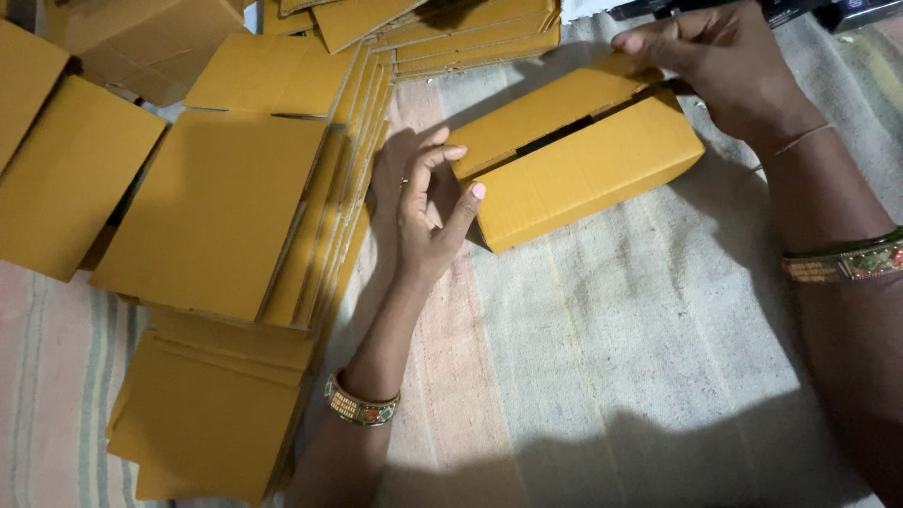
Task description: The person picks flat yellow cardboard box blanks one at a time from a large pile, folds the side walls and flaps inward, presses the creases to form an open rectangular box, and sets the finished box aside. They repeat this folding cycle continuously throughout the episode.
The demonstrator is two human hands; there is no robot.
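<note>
A small yellow cardboard box lies tilted on a striped cloth, its top flaps nearly closed with a dark slit between them. My left hand grips the box's near-left corner, thumb on the front face and fingers on the top. At the far right end, my right hand presses on the upper flap. Both wrists wear bangles.
Stacks of flat yellow cardboard blanks cover the left side, with more flattened ones at the top and bottom left. Dark objects sit at the top right edge.
</note>
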